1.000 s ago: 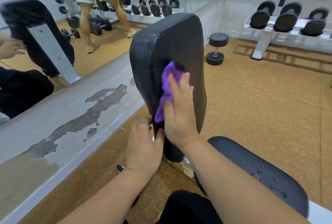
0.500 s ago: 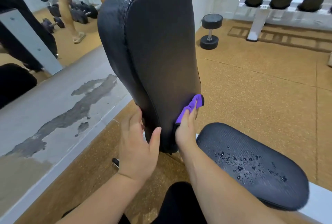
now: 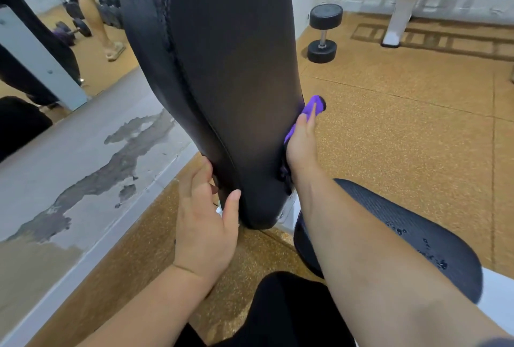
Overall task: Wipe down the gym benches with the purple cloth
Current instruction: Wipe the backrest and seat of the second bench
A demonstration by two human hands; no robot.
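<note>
A black padded bench backrest (image 3: 230, 68) stands upright in front of me. My right hand (image 3: 301, 140) presses the purple cloth (image 3: 313, 107) flat against the backrest's right edge; most of the cloth is hidden under the hand. My left hand (image 3: 205, 224) grips the backrest's lower left edge, thumb on the front face. The black bench seat (image 3: 411, 238) lies at the lower right with water drops on it, partly behind my right forearm.
A low white ledge (image 3: 83, 168) with peeling paint runs along the left below a mirror. A single dumbbell (image 3: 324, 32) stands on the cork floor beyond. A white dumbbell rack (image 3: 400, 10) sits at the back right. A person's legs show in the mirror.
My right hand slid the cloth from the backrest's front face down and over to its right edge, then a little up. The view has come closer. My left hand stays on the lower left edge.
</note>
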